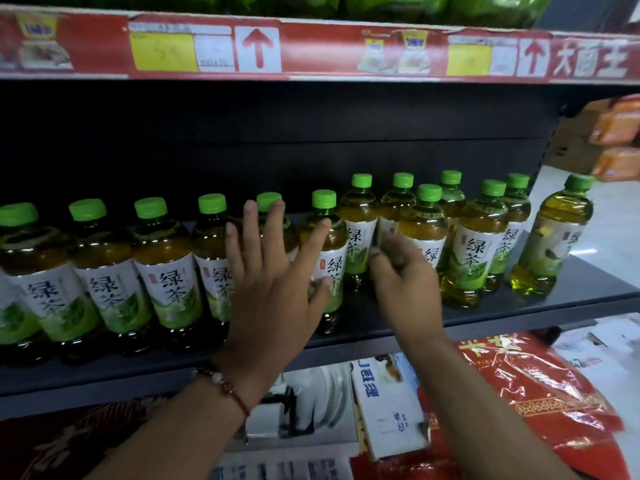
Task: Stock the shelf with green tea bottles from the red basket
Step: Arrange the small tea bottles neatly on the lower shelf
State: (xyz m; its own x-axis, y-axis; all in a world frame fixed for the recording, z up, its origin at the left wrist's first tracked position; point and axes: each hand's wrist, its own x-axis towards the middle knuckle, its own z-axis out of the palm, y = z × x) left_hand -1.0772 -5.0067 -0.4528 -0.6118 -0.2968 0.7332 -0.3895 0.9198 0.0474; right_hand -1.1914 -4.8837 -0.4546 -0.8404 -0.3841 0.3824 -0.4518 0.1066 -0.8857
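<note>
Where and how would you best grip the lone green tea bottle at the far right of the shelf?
Grip the far-right bottle around its labelled middle, from the front: it stands upright, apart from the neighbouring bottle, leaving room for fingers either side.

The left hand point(273, 271) covers most of one green tea bottle point(270, 202), leaving little more than its cap in sight, and the motion-blurred right hand point(401, 271) hides the lower part of another bottle point(424, 233), so its fingers cannot be read. The leftmost bottle point(14, 271) is cut by the picture's edge. The yellow price tags point(162, 51) on the red shelf strip point(329, 46) are too blurred to read, and the green packs point(381, 5) above are cropped at the top.
</note>
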